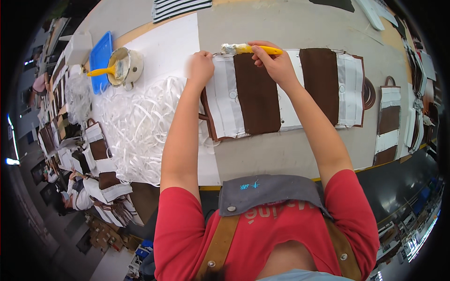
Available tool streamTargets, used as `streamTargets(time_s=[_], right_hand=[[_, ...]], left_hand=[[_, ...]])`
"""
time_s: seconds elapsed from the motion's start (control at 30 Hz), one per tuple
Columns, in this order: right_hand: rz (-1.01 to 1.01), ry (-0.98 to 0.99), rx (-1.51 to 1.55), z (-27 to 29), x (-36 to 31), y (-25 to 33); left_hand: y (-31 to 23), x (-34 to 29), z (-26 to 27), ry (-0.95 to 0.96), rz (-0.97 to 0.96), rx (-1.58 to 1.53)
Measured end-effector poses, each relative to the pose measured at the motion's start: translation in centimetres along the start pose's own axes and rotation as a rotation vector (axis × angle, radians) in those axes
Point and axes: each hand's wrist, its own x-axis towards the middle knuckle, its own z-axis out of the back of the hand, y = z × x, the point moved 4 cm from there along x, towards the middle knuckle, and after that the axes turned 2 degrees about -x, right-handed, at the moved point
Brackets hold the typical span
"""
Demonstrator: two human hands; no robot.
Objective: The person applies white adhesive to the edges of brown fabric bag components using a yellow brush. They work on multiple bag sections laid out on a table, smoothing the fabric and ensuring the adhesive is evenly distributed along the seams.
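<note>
On the table before me lies a flat bag piece (257, 93) with brown and white bands and brown edging. My right hand (277, 65) grips a paintbrush (243, 48) by its yellow handle. Thick white paste coats the bristles, which are over the far edge of the bag piece. At its far left corner my left hand (200, 68) is closed, pinching the edge; part of this hand is blurred. Brown handles stick out at both sides of the piece.
Left of my forearm is a heap of white ribbon strips (145, 126). Beyond it stands a paste-smeared pot (135, 65) with a second yellow brush (101, 72), beside a blue tray (101, 58). Another banded bag piece (389, 119) lies at the right. A co-worker (77, 194) is at lower left.
</note>
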Motion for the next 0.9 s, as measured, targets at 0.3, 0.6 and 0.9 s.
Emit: streamTargets(time_s=[0.3, 0.6, 0.9], right_hand=[[0.078, 0.056, 0.071, -2.0, 0.6, -0.2], [0.600, 0.288, -0.666, -6.6, 4.6, -2.9], [0.994, 0.522, -1.014, -6.8, 5.5, -2.8]], left_hand=[[1.2, -0.2, 0.7, 0.022, -0.084, -0.106], [2.2, 0.0, 0.2, 0.175, 0.345, -0.764], [2.2, 0.3, -0.1, 0.207, 0.438, -0.847]])
